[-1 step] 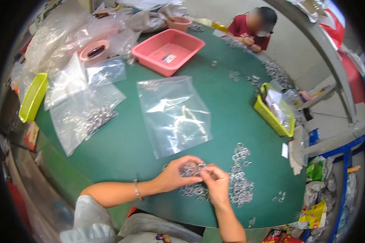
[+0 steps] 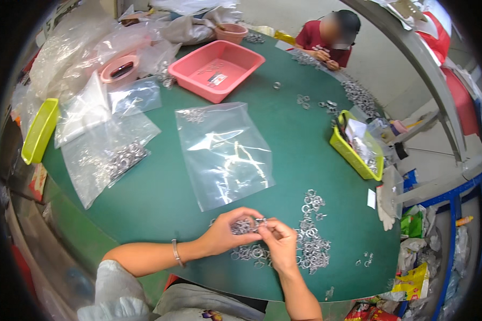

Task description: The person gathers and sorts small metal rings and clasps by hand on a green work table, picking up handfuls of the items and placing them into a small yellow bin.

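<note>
My left hand [image 2: 226, 231] is curled around a clump of small silver metal rings [image 2: 242, 227], just above the table's near edge. Against its fingertips, my right hand [image 2: 279, 240] pinches one small metal ring [image 2: 261, 222] between thumb and forefinger; its exact shape is partly hidden. Loose rings [image 2: 251, 251] lie on the green table [image 2: 160, 198] below both hands. A larger heap of the same rings [image 2: 312, 247] spreads beside my right hand. Beyond my hands lies a flat clear plastic bag [image 2: 225, 155] with a few tiny pieces in its far left corner.
A pink tub [image 2: 215, 88] stands at the back. Left are a bag of rings [image 2: 126, 160] and a yellow-green tray [image 2: 40, 131]. A basket [image 2: 353, 152] and gloves [image 2: 385, 206] line the right side. At the far edge a person [image 2: 326, 40] handles small metal parts.
The whole view has shifted slightly, with things sitting a little further left. My hands keep nearly the same pose around the rings.
</note>
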{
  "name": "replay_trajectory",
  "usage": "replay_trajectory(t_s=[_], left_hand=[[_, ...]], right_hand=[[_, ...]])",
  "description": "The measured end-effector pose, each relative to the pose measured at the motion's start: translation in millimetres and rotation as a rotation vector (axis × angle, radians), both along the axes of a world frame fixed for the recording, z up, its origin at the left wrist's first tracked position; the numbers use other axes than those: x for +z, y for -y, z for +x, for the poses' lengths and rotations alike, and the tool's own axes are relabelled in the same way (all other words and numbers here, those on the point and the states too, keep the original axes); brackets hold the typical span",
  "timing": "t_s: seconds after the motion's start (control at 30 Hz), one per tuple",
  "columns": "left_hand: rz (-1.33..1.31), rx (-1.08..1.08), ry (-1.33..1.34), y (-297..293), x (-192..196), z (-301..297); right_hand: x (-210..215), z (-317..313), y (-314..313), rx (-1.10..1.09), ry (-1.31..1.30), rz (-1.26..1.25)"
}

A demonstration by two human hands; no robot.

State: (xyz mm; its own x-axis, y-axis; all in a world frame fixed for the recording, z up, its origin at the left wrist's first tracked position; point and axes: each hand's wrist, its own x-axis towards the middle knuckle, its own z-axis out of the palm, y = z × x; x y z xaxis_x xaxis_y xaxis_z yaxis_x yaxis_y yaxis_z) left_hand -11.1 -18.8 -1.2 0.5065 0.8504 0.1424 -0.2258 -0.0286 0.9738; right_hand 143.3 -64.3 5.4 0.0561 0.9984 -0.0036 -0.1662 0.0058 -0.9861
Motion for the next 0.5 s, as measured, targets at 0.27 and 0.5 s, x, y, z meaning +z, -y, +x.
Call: replay_trajectory(t_s=[0.27, 0.5], left_hand=[[-0.547, -0.089, 0.147, -3, 1, -8], [-0.622, -0.197, 0.289, -5, 1, -12]], right_hand=[[-3, -5, -1, -0.043, 0.090, 0.062], [-8, 1, -1, -0.082, -0.059, -0.055]])
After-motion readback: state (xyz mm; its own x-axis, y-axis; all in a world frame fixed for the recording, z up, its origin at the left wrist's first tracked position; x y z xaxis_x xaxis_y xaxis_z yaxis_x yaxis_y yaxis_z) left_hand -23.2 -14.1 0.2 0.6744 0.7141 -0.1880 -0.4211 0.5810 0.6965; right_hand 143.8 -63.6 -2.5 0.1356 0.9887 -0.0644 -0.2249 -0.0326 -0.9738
